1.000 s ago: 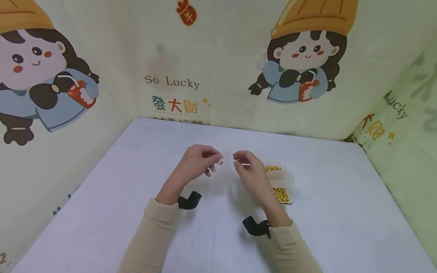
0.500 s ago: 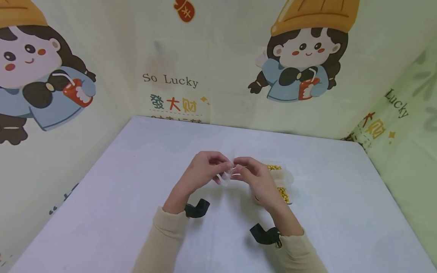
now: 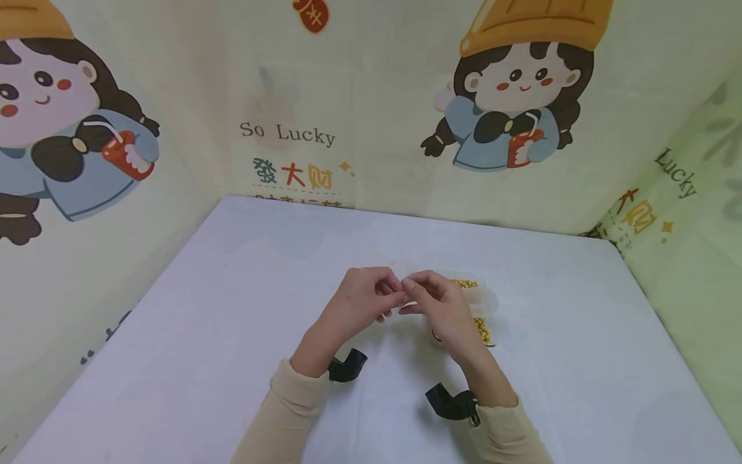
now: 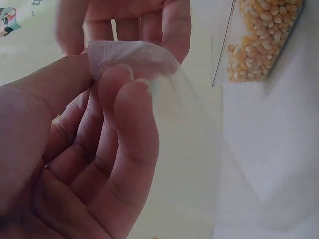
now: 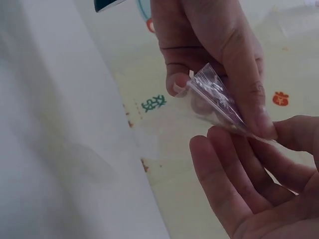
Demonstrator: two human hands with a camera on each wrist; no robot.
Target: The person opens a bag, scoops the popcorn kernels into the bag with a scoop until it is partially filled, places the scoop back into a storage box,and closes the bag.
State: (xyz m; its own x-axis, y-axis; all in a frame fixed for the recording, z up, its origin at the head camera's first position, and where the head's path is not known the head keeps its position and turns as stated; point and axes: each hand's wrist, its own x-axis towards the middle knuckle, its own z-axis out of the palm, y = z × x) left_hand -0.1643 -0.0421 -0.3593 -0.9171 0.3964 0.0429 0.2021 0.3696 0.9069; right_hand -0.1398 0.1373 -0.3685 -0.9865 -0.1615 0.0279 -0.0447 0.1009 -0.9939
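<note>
My left hand (image 3: pixel 371 295) pinches a clear plastic bag (image 4: pixel 127 56) near its edge, thumb on one side and fingers on the other. In the left wrist view the bag's thin film hangs down to the right. My right hand (image 3: pixel 449 319) meets it at the bag's corner, and its thumb and forefinger pinch the edge in the right wrist view, where the bag (image 5: pixel 212 94) is folded and shiny. Both hands are above the table, fingertips touching or nearly so. The bag is hardly visible in the head view.
A clear divided box (image 3: pixel 493 301) stands on the white table (image 3: pixel 278 258), partly behind my right hand. Yellow corn kernels (image 3: pixel 482 330) lie in its compartments. Black curved wrist mounts (image 3: pixel 348 366) stick out from both wrists. Printed cloth walls (image 3: pixel 382 129) rise behind the table.
My left hand has moved right and slightly nearer with the bag. The right hand, first apart from it, has come to the bag and now pinches its edge.
</note>
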